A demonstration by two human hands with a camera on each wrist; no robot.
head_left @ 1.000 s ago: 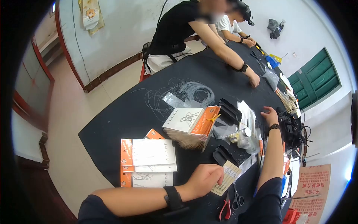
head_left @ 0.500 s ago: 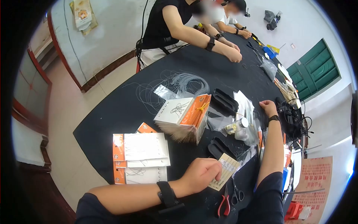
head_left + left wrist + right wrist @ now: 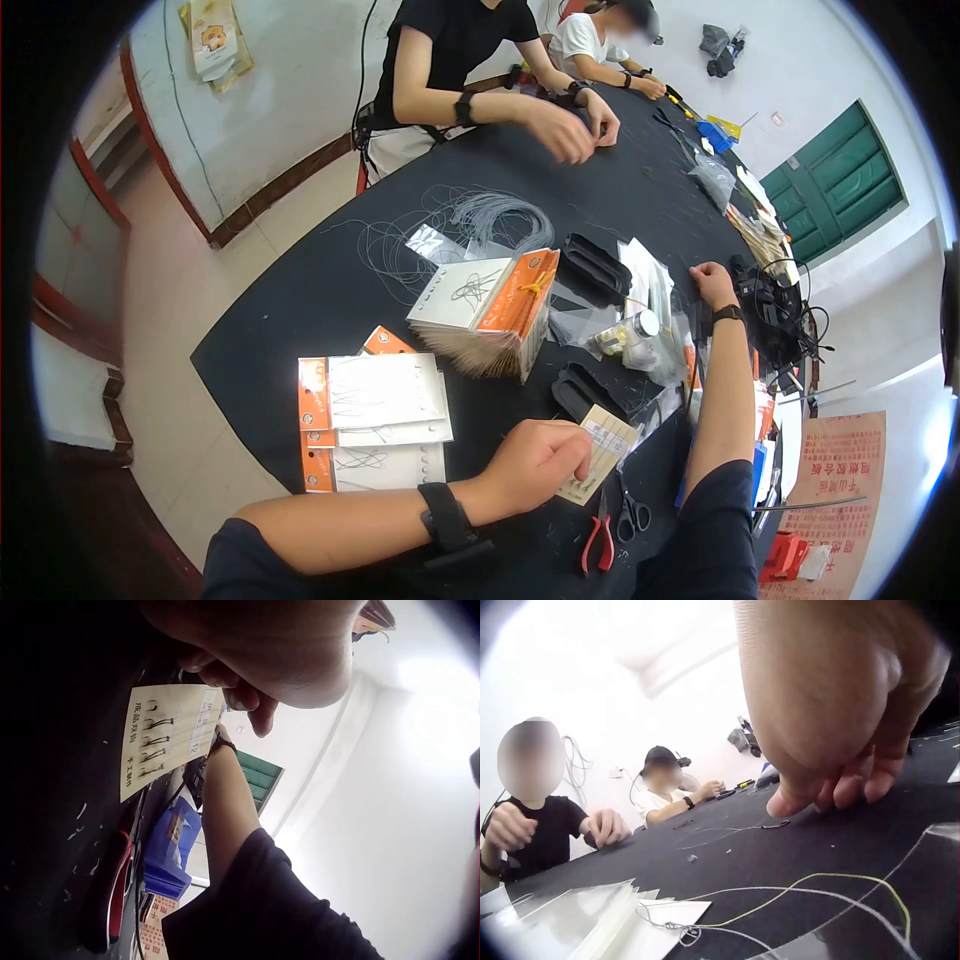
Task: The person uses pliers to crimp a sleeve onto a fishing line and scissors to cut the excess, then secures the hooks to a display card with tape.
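My left hand (image 3: 530, 465) has its fingers curled at the edge of a pale card of small fish hooks (image 3: 598, 455). In the left wrist view the fish-hook card (image 3: 166, 739) leans up from the black tabletop, its label end by the fingertips; dark hooks run in a row across it. My right hand (image 3: 713, 285) is stretched out to the right side of the table. Its fingers (image 3: 847, 793) point down at the tabletop, thumb tip close beside a small hook with thin line (image 3: 776, 824). I cannot tell whether the right fingers pinch anything.
Red-handled pliers (image 3: 598, 542) and black scissors (image 3: 632, 518) lie near the fish-hook card. Orange-and-white packs (image 3: 385, 395), a thick card stack (image 3: 470, 300), coiled line (image 3: 500, 220), black trays (image 3: 595, 270) and a jar (image 3: 640, 328) surround the hands. Two people sit across.
My right hand has drawn its spread fingers together and lowered them toward the tabletop. The left hand keeps its place at the fish-hook card. The nearest person opposite has brought both hands together.
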